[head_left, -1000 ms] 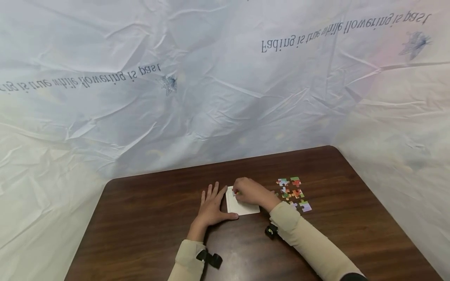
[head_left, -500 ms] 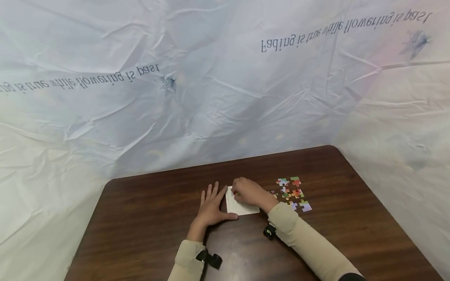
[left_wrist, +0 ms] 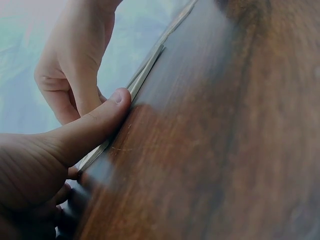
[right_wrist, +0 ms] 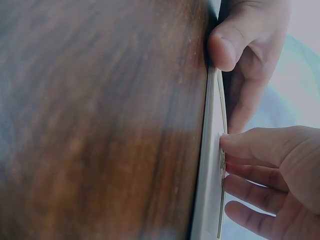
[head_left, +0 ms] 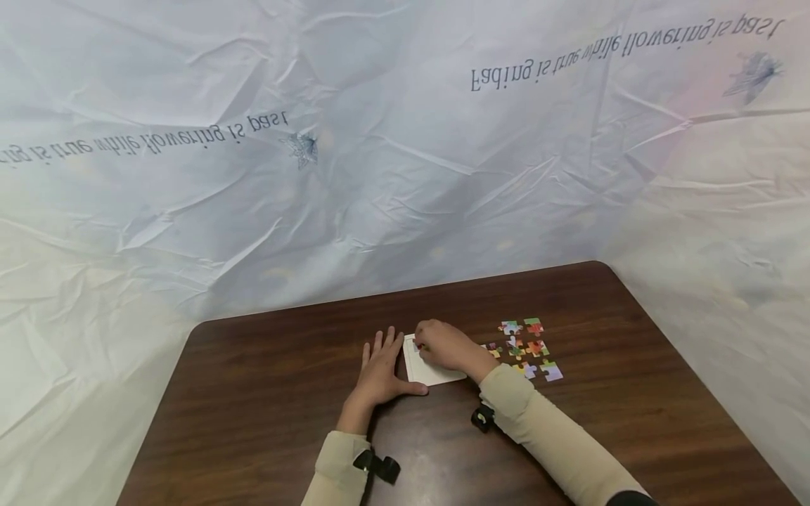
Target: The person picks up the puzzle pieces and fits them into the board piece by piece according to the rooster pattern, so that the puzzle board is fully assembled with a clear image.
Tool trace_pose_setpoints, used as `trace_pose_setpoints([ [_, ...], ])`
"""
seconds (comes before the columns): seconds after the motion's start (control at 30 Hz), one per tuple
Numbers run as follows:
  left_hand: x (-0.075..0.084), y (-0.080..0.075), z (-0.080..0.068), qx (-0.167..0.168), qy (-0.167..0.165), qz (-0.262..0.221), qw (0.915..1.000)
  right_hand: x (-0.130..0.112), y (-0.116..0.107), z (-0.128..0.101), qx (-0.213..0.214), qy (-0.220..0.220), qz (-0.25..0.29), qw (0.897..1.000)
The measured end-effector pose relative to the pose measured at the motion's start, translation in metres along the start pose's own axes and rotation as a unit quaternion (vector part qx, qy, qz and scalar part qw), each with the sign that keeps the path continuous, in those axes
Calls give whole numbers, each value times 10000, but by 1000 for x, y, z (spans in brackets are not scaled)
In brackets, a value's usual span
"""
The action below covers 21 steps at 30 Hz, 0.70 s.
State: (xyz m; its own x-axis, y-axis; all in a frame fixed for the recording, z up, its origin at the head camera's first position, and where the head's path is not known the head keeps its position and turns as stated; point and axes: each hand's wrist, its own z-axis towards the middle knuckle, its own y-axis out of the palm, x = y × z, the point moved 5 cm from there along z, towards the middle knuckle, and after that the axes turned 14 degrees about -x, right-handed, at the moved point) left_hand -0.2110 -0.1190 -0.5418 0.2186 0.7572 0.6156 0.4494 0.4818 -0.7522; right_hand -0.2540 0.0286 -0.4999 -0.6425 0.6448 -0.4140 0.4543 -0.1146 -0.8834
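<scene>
A white square puzzle tray [head_left: 433, 374] with a raised rim lies flat on the brown table. My left hand [head_left: 382, 376] rests along its left side with fingers spread, the thumb [left_wrist: 112, 105] against the near edge. Over the tray's far left corner, my right hand [head_left: 446, 346] pinches a small jigsaw piece [head_left: 417, 346], mostly covered by the fingers. In the right wrist view that piece [right_wrist: 222, 161] shows edge-on, low against the tray surface, between thumb and fingers.
Several loose jigsaw pieces [head_left: 536, 348] lie right of the tray, some partly behind the right wrist. Behind the table [head_left: 285, 393] hangs a pale printed sheet [head_left: 380, 176]. Each forearm wears a black wrist camera.
My right hand has shifted slightly left with the jigsaw piece, uncovering more loose pieces by the wrist. The tray and left fingertips have moved a little left too.
</scene>
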Motion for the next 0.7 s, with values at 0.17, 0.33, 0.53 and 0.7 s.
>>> trace_pose_setpoints([
  [0.17, -1, -1, -1, -69, 3, -11, 10000, -2, 0, 1, -10, -84, 75, 9999],
  [0.33, -1, -2, 0, -114, 31, 10, 9999, -4, 0, 2, -30, -127, 117, 9998],
  [0.53, -1, -3, 0, -150, -5, 43, 9999, -6, -1, 4, 36, -158, 222, 9996],
  [0.7, 0, -4, 0, -161, -4, 109, 9998, -6, -1, 4, 129, -186, 311, 9993],
])
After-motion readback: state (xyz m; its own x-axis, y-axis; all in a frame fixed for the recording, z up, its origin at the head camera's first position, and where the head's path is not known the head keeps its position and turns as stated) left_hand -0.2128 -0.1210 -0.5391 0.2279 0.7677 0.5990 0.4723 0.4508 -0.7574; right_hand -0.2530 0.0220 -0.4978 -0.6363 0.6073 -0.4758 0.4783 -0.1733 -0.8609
